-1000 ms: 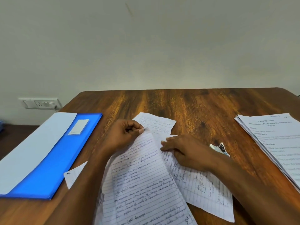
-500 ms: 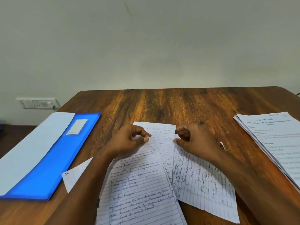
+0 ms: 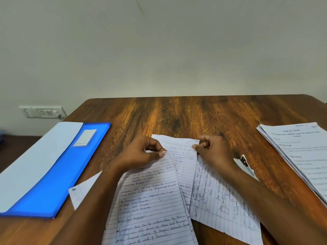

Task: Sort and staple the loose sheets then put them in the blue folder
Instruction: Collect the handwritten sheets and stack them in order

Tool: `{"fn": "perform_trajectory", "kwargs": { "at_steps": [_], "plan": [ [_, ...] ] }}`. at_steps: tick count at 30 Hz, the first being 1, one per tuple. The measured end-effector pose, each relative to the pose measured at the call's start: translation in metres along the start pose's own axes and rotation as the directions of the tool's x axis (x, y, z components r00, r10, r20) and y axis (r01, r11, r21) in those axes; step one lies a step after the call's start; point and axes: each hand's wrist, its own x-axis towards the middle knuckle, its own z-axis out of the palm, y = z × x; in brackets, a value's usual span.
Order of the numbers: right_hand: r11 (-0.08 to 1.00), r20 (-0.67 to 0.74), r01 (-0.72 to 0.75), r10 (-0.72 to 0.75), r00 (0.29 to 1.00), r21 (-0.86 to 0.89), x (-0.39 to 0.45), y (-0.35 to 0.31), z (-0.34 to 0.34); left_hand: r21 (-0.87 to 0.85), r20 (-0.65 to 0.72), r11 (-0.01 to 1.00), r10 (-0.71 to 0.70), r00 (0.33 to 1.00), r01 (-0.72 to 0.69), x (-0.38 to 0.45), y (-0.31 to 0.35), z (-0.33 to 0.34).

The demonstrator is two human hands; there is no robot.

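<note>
Several loose handwritten ruled sheets lie overlapped on the wooden table in front of me. My left hand [image 3: 139, 154] pinches the top corner of the nearest ruled sheet [image 3: 152, 206]. My right hand [image 3: 214, 151] pinches the top right corner of the middle sheet [image 3: 180, 152], which lies under it. A third sheet with diagrams [image 3: 224, 206] lies skewed to the right. The blue folder [image 3: 58, 175] lies shut at the left with a pale sheet [image 3: 35, 161] on it. A small silver stapler [image 3: 245, 164] shows behind my right wrist, partly hidden.
A stack of printed pages [image 3: 304, 156] lies at the table's right edge. Another sheet's corner [image 3: 83, 190] pokes out under my left forearm. A wall socket [image 3: 42, 112] sits on the wall at the left. Bare wood [image 3: 185, 115] runs along the far side.
My right hand has lifted off the sheets and moved up to pinch the middle sheet's top corner. The left hand has shifted slightly right with its sheet.
</note>
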Motion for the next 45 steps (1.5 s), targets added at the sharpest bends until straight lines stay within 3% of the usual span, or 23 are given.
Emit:
{"fn": "perform_trajectory", "kwargs": {
  "at_steps": [9,20,24,29,31,34,45],
  "plan": [
    [0.972,-0.058,-0.005,0.019,0.998,0.234,0.006,0.006,-0.004,-0.127,0.007,0.991,0.04,0.999,-0.039,-0.001,0.0,0.003],
    [0.966,0.002,0.016,-0.018,1.0,0.258,0.004,0.001,-0.01,-0.112,-0.005,0.993,0.046,0.999,-0.046,0.002,0.0,0.006],
    [0.994,0.045,0.055,-0.059,0.997,0.096,-0.003,-0.002,-0.009,-0.073,-0.134,0.997,0.015,0.991,-0.024,0.001,0.001,0.01],
    [0.969,-0.11,0.112,-0.089,0.99,0.219,-0.005,-0.009,-0.011,-0.09,-0.304,0.995,0.008,0.953,-0.037,0.002,0.006,0.012],
    [0.98,-0.134,0.126,-0.106,0.985,0.155,-0.002,-0.01,-0.018,-0.086,-0.324,0.993,0.051,0.945,-0.083,0.002,0.007,0.014],
    [0.987,-0.057,0.142,-0.138,0.989,0.068,0.001,-0.012,-0.028,-0.047,-0.337,0.988,0.125,0.933,-0.15,0.002,0.007,0.018],
    [0.979,0.248,0.204,-0.203,0.947,0.021,-0.001,-0.019,-0.037,0.061,-0.331,0.962,0.271,0.904,-0.266,0.004,0.018,0.033]
  ]
}}
